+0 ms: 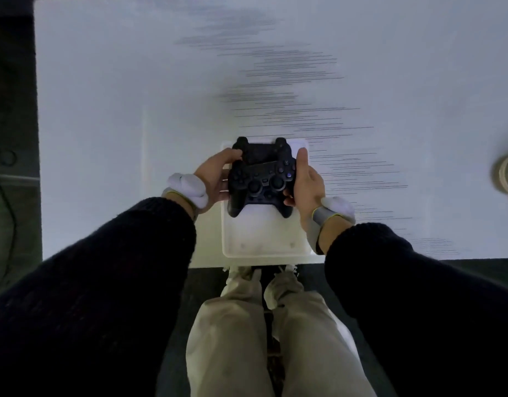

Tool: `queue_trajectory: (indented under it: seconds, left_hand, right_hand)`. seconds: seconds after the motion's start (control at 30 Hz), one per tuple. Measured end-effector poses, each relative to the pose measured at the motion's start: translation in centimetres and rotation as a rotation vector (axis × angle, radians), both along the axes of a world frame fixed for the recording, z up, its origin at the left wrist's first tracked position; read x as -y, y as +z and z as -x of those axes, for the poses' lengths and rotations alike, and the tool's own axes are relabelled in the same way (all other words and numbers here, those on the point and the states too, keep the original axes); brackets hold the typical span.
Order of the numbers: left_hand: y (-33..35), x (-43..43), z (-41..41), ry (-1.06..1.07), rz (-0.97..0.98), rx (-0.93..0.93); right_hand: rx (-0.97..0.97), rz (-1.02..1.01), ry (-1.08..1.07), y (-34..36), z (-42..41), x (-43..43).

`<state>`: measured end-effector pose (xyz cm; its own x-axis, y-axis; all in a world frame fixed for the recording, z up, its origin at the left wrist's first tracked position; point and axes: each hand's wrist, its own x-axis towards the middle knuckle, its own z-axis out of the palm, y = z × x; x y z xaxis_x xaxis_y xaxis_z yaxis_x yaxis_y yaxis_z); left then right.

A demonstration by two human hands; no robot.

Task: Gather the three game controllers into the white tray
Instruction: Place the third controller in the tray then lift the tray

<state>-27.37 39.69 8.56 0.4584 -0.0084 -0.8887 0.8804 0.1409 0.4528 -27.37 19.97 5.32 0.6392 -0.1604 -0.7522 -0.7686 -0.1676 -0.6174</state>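
Note:
A black game controller is held over the white tray, which sits at the table's near edge. My left hand grips its left side and my right hand grips its right side, thumb pointing up along the edge. A second black controller lies in the far end of the tray, partly hidden behind the held one. I cannot see a third controller.
The white table stretches far and wide around the tray. A pale round object sits at the right edge of the view. Dark cables hang beyond the table's left edge.

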Motion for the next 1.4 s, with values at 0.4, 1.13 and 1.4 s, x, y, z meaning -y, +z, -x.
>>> queue_trajectory:
  seconds: [0.4, 1.13, 1.4]
  left_hand:
    - [-1.3, 3.4, 7.2, 0.165, -0.333, 0.004]
    - [-4.3, 4.5, 13.3, 0.381, -0.420, 0.066]
    - [-5.3, 5.2, 13.9, 0.401, -0.374, 0.057]
  right_hand:
    - [-0.002, -0.021, -0.093, -3.3, 7.6, 0.5]
    - [0.070, 0.344, 0.311, -3.6, 12.0, 0.9]
    - [0.088, 0.399, 0.394, -3.8, 11.9, 1.6]
